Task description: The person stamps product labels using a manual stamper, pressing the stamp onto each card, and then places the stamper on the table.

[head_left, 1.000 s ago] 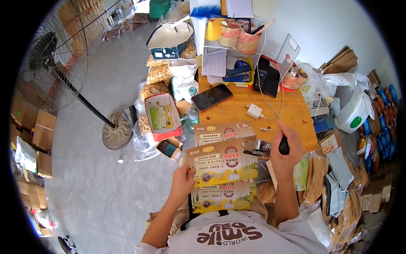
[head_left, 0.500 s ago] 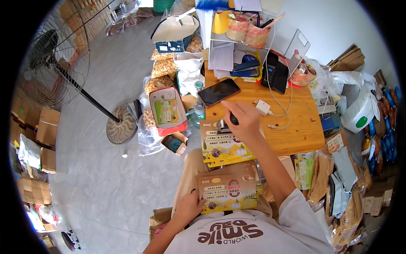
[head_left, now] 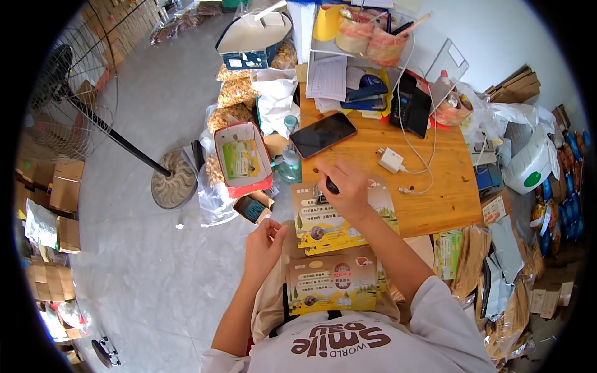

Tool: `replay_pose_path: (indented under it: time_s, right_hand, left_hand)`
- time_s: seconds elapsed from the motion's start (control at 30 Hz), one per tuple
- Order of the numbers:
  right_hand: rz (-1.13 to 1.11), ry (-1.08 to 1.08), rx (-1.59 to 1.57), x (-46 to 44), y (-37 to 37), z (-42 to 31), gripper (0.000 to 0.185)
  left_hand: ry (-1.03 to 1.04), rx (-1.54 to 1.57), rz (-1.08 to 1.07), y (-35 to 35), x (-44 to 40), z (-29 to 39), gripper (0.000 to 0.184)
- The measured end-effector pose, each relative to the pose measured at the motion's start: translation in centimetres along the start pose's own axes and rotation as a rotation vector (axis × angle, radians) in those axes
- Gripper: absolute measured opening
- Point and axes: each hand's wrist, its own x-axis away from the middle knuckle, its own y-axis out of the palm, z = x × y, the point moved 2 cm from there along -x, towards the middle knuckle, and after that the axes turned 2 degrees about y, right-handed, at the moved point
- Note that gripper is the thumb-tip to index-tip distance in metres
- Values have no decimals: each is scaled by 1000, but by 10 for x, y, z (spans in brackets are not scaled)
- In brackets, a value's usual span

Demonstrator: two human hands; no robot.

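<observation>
My right hand (head_left: 345, 189) is closed round the black handle (head_left: 331, 185) of a small metal stamp-like tool. The tool rests on a stack of brown and yellow printed sheets (head_left: 317, 232) at the table's front edge. A second stack of the same sheets (head_left: 333, 283) lies on my lap. My left hand (head_left: 266, 245) hovers left of both stacks with its fingers curled together; whether anything small is between them cannot be made out. Close beyond it stands a small open carton (head_left: 254, 207) with dark contents.
On the wooden table (head_left: 444, 205) lie a phone (head_left: 323, 135), a white charger (head_left: 392, 160) with cable and a card terminal (head_left: 410, 105). A bottle (head_left: 289, 165) stands at its left edge. A red-rimmed box (head_left: 242, 158) and a fan (head_left: 115, 133) are left; packaging (head_left: 466, 261) is right.
My right hand moved left from the table's front edge with the tool, onto the table stack. My left hand released the sheet it held, now on that stack, and moved up and left from the lap stack.
</observation>
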Motion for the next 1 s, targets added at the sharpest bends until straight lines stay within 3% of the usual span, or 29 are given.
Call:
replay_pose_path:
  time_s: [0.17, 0.4, 0.53, 1.0]
  right_hand:
    - [29, 3, -23, -6, -4, -5, 29]
    - [264, 112, 14, -48, -97, -49, 32]
    - [198, 88, 201, -29, -127, -55, 32]
    - [234, 291, 235, 26, -165, -46, 25]
  left_hand:
    - [-41, 175, -8, 18, -16, 3, 28]
    - [-73, 184, -28, 31, -27, -1, 27]
    - [5, 111, -2, 34, -28, 0, 25]
    - [185, -270, 33, 23, 3, 39, 16]
